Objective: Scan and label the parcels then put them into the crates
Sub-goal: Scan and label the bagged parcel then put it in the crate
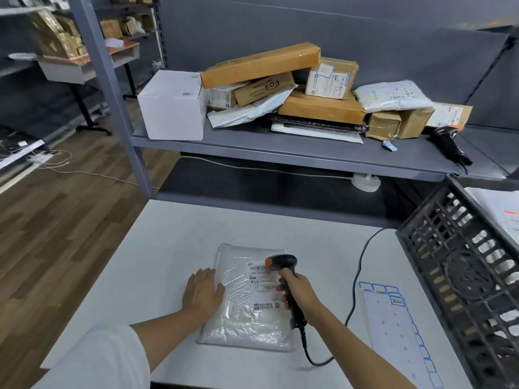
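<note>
Nearest the camera: white bubble-wrap parcel is lying flat on the pale grey tabletop, printed shipping label facing up. Left hand is resting with fingers spread and straight, pressing on the parcel's left edge. Right hand is gripping the handle of a black handheld barcode scanner, fingers curled round it; the scanner's orange-tipped head is hovering over the label's upper barcode. The scanner's black cable is trailing off the handle and looping back across the tabletop toward the rear edge.

Right of the parcel, just beside the cable: a long white sheet of blue-bordered sticker labels is lying flat.

Far right: a black perforated plastic crate is standing tilted at the tabletop's edge, its side wall facing the camera. Inside, white flat parcels are showing above the rim and through the holes; the count cannot be told.

Beyond the tabletop: a grey metal shelf is carrying a white cardboard cube box, a jumbled pile of brown cardboard boxes and white poly mailers, plus a second black scanner at its right end. A white round puck-shaped device is sitting below the shelf.
</note>
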`<state>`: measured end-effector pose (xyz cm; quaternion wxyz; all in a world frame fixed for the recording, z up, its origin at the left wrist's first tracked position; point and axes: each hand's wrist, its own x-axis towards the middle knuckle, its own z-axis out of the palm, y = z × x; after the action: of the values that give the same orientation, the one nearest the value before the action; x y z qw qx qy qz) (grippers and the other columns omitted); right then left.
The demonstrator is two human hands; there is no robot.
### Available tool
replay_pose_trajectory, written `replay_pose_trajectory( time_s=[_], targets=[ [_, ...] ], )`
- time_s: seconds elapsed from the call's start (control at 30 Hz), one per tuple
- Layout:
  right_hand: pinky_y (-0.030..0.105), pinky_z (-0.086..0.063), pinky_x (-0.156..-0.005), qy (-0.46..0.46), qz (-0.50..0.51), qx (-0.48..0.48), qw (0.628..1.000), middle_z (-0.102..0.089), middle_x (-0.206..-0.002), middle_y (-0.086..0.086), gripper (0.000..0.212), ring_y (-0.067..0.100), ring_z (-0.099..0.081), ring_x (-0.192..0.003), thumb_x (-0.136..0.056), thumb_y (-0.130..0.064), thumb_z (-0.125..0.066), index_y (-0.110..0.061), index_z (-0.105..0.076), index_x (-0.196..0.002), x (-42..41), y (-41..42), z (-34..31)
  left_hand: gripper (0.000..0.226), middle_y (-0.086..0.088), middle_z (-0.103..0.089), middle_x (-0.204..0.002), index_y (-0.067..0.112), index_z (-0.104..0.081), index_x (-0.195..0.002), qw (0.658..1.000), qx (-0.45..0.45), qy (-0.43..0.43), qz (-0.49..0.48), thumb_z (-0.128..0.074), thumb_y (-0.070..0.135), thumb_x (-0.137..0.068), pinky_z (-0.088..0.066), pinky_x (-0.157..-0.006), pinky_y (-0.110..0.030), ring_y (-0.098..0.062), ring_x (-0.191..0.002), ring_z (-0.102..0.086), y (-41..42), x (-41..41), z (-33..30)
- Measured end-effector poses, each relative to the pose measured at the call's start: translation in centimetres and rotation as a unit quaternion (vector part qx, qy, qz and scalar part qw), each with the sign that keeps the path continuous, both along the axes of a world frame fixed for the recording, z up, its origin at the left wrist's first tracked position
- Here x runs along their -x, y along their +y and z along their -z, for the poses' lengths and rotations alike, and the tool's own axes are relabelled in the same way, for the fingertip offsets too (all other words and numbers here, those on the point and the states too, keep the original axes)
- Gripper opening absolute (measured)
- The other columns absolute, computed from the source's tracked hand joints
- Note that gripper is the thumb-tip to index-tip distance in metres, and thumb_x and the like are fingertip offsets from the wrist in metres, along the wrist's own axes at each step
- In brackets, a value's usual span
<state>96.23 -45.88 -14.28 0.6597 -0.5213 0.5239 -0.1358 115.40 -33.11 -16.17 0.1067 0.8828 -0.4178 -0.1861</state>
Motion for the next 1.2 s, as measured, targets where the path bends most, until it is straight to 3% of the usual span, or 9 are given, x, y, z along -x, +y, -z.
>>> replay_pose_trajectory(
  time_s=[0.17, 0.27, 0.4, 0.6, 0.8, 0.9, 1.0, 1.1, 1.2],
  targets=[
    [0.030, -0.043, -0.057, 0.027, 0.064, 0.028, 0.997, -0.052, -0.081, 0.006, 0.026, 0.017, -0.051, -0.063, -0.092, -0.033, -0.046, -0.009, -0.045, -0.101, 1.8, -1.9, 0.5, 0.053, -0.004, -0.025, -0.155, 0.012, -0.023, -0.148, 1.000, -0.004, -0.003, -0.003, -0.031, 0.033, -0.100, -0.010, -0.119, -0.028, -0.018, -0.144, -0.017, 0.0, -0.3, 0.1],
    [0.025, -0.038, -0.059, 0.107, 0.037, 0.061, 0.992, -0.047, -0.073, 0.002, 0.044, 0.014, -0.047, -0.063, -0.084, -0.030, -0.056, -0.004, -0.040, -0.116, 3.3, -3.1, 1.4, 0.054, -0.005, -0.024, -0.155, 0.011, -0.022, -0.148, 1.000, -0.003, 0.002, -0.005, -0.032, 0.033, -0.100, -0.010, -0.118, -0.028, -0.019, -0.145, -0.016, -0.1, -0.8, 0.1],
    [0.020, -0.035, -0.052, 0.227, -0.013, 0.126, 0.966, -0.052, -0.093, 0.007, 0.048, 0.015, -0.050, -0.074, -0.087, -0.020, -0.064, 0.002, -0.037, -0.120, 5.1, -3.3, 2.9, 0.054, -0.004, -0.022, -0.156, 0.012, -0.022, -0.149, 1.000, -0.002, 0.006, -0.003, -0.032, 0.033, -0.100, -0.011, -0.119, -0.029, -0.019, -0.145, -0.014, -0.3, -1.1, 0.1],
    [0.034, -0.051, -0.075, 0.300, -0.032, 0.163, 0.939, -0.059, -0.103, 0.011, 0.062, 0.027, -0.060, -0.094, -0.078, -0.034, -0.073, -0.002, -0.040, -0.119, 6.5, -2.7, 5.9, 0.054, -0.005, -0.021, -0.156, 0.011, -0.021, -0.149, 1.000, 0.004, 0.001, 0.002, -0.032, 0.033, -0.100, -0.010, -0.119, -0.030, -0.019, -0.146, -0.014, -1.0, -0.9, -0.1],
    [0.031, -0.044, -0.079, 0.304, -0.058, 0.192, 0.931, -0.055, -0.109, 0.013, 0.065, 0.028, -0.055, -0.101, -0.080, -0.050, -0.069, -0.003, -0.045, -0.118, 7.3, -2.4, 7.0, 0.055, -0.006, -0.021, -0.157, 0.010, -0.021, -0.149, 1.000, 0.011, 0.002, 0.007, -0.033, 0.031, -0.100, -0.010, -0.119, -0.030, -0.020, -0.146, -0.014, -1.1, -0.5, 0.7],
    [0.039, -0.047, -0.085, 0.272, 0.003, 0.211, 0.939, -0.057, -0.104, 0.016, 0.040, 0.030, -0.056, -0.095, -0.096, -0.039, -0.046, -0.002, -0.052, -0.110, 9.2, -3.1, 5.4, 0.054, -0.006, -0.020, -0.157, 0.010, -0.022, -0.149, 1.000, 0.007, 0.002, 0.011, -0.033, 0.031, -0.100, -0.009, -0.120, -0.030, -0.021, -0.146, -0.014, -1.0, -0.5, 1.1],
    [0.043, -0.048, -0.086, 0.274, 0.119, 0.250, 0.921, -0.058, -0.103, 0.023, 0.023, 0.036, -0.055, -0.094, -0.097, -0.014, -0.042, 0.003, -0.054, -0.107, 13.5, -4.9, 4.3, 0.054, -0.007, -0.021, -0.157, 0.009, -0.024, -0.149, 1.000, 0.012, 0.002, 0.009, -0.034, 0.030, -0.100, -0.010, -0.120, -0.031, -0.021, -0.146, -0.015, -1.3, -0.3, 1.2],
    [0.040, -0.041, -0.087, 0.347, 0.206, 0.205, 0.892, -0.051, -0.120, 0.031, 0.032, 0.043, -0.051, -0.109, -0.094, -0.002, -0.045, 0.007, -0.050, -0.124, 19.2, -6.5, 4.9, 0.054, -0.007, -0.021, -0.157, 0.009, -0.024, -0.148, 1.000, 0.015, -0.002, 0.008, -0.034, 0.030, -0.100, -0.011, -0.119, -0.031, -0.021, -0.146, -0.016, -1.6, 0.1, 1.2],
    [0.047, -0.041, -0.093, 0.442, 0.177, 0.127, 0.870, -0.046, -0.125, 0.031, 0.049, 0.045, -0.045, -0.117, -0.090, -0.021, -0.061, 0.002, -0.044, -0.129, 24.0, -6.6, 6.0, 0.053, -0.007, -0.022, -0.156, 0.009, -0.026, -0.148, 1.000, 0.023, -0.003, 0.003, -0.035, 0.029, -0.099, -0.011, -0.119, -0.031, -0.021, -0.146, -0.016, -1.8, 0.7, 1.3]
  ],
)
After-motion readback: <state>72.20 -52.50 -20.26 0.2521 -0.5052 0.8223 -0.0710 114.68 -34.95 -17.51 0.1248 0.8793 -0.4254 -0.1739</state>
